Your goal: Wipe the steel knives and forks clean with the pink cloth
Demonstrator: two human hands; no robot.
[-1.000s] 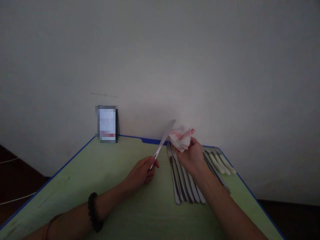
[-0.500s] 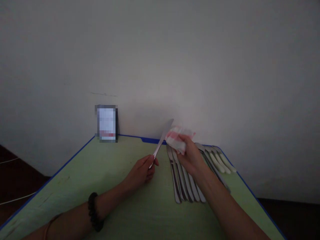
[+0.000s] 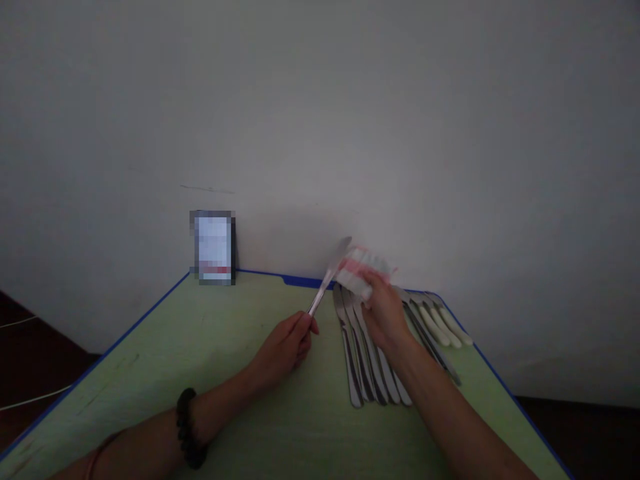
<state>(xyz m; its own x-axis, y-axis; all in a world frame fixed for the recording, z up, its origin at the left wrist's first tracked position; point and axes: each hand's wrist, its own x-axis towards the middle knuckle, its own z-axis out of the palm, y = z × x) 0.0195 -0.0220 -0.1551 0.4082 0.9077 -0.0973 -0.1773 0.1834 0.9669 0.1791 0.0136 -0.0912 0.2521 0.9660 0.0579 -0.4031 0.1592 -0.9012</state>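
My left hand (image 3: 286, 345) is closed round the handle of a table knife (image 3: 327, 280), its blade pointing up and away towards the wall. My right hand (image 3: 384, 313) grips a crumpled white and pink cloth (image 3: 357, 272) and presses it against the upper part of the blade. Under my right hand a row of several steel knives (image 3: 363, 353) lies side by side on the pale green table (image 3: 225, 360).
Several pieces of cutlery with cream handles (image 3: 443, 325) lie near the right back corner. A small blurred card (image 3: 214, 247) leans on the white wall at the back left. The table has a blue edge (image 3: 140, 320); dark floor lies beyond on both sides.
My right hand has brought the cloth leftwards onto the blade. The knife in my left hand has barely shifted.
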